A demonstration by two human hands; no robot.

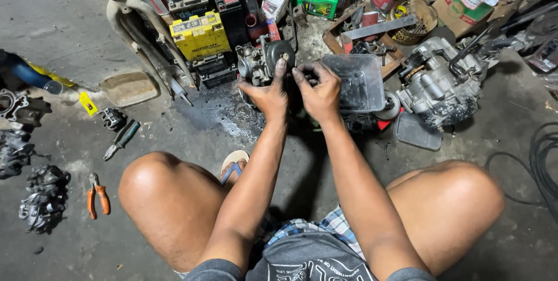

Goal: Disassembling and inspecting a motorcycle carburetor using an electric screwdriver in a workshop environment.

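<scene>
1. I see the left hand (267, 92) gripping a carburetor (264, 60), held above the concrete floor (58, 19).
2. The right hand (318, 89) pinches the carburetor's dark side, fingers curled.
3. A clear plastic container (356, 81) sits just beside the right hand.

Single head-worn view, steeply downward and close over the squatting person's knees, floor clutter edges perhaps cropped.
</scene>
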